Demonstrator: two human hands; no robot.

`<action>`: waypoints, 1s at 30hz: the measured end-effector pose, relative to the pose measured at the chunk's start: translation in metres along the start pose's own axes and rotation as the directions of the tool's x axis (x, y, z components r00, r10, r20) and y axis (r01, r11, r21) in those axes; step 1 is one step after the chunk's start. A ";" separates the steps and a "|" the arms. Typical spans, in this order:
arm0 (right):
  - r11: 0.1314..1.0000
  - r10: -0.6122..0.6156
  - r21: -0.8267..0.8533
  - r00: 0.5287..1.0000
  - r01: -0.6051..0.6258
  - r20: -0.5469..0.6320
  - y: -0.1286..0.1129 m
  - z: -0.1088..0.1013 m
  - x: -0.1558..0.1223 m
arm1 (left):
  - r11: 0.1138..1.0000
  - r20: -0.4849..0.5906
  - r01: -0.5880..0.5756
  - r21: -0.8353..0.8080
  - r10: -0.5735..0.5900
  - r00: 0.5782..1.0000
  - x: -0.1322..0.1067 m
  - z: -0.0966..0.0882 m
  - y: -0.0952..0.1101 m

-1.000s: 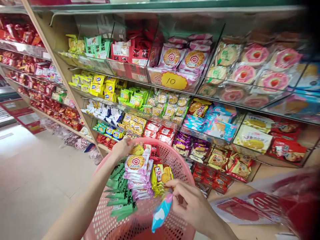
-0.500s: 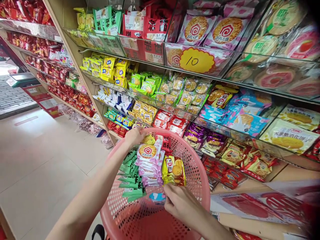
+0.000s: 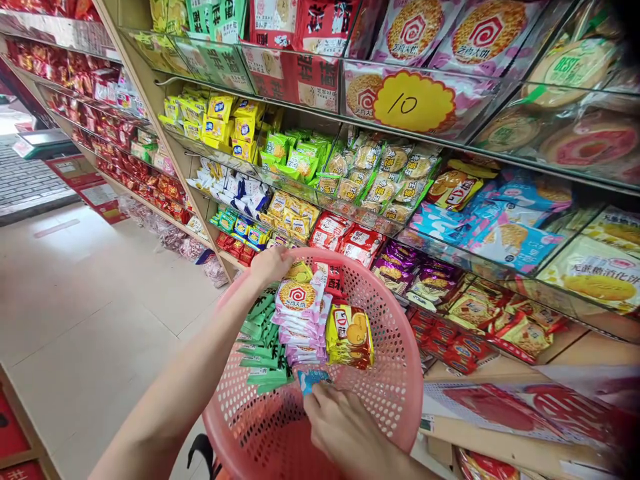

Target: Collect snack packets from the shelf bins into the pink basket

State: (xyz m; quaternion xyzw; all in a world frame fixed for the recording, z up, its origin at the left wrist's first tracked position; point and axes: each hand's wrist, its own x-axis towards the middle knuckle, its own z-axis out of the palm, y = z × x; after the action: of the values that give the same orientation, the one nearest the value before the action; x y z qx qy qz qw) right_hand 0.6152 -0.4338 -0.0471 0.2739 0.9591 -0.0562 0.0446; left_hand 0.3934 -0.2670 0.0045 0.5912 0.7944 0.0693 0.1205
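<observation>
A pink perforated plastic basket (image 3: 413, 373) stands in front of me, its far side against the shelves. My left hand (image 3: 270, 268) is closed over the basket's far left rim. Inside the basket, my right hand (image 3: 336, 417) has its fingers closed on a blue snack packet (image 3: 311, 381), with most of it hidden by the hand. Just beyond lie stacked pink-and-white sesame biscuit packets (image 3: 303, 320). Green packets (image 3: 260, 353) fill the left side, and yellow-and-red biscuit packets (image 3: 350, 335) sit at the right. A red packet (image 3: 333, 279) is at the back.
Shelves with clear fronts hold many wrapped snacks, including blue packets (image 3: 520, 233) at the right. A yellow price tag (image 3: 415, 101) reads 10. Tiled floor (image 3: 100, 320) stretches to the left. Red-wrapped sweets (image 3: 115, 127) line the left-hand shelves.
My right hand has moved slightly left and towards me, from beside the yellow-and-red packets onto the blue packet. My left hand stays on the rim. The view has shifted slightly.
</observation>
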 end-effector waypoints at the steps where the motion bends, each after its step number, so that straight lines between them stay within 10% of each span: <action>1: 0.999 -0.041 -0.013 0.999 0.041 -0.010 -0.002 0.005 0.000 | 1.000 0.000 0.003 0.000 -0.003 1.000 0.000 0.000 0.001; 13: 0.976 -0.212 -0.040 0.975 0.215 0.073 -0.018 0.027 0.010 | 1.000 -0.015 -0.011 -0.013 0.010 1.000 -0.001 0.000 0.002; 23: 0.974 -0.202 0.129 0.974 0.188 0.103 0.037 -0.009 0.011 | 0.999 -0.015 -0.017 -0.028 0.017 1.000 -0.002 0.000 0.003; 30: 0.946 -0.322 -0.055 0.946 0.320 -0.024 0.025 0.033 0.015 | 0.999 -0.013 -0.033 -0.019 0.033 0.999 -0.003 -0.002 0.003</action>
State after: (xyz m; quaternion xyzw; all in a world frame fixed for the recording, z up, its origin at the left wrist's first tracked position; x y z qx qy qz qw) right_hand 0.6171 -0.4095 -0.0841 0.1137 0.9926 -0.0340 0.0260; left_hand 0.3966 -0.2684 0.0079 0.6027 0.7845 0.0827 0.1202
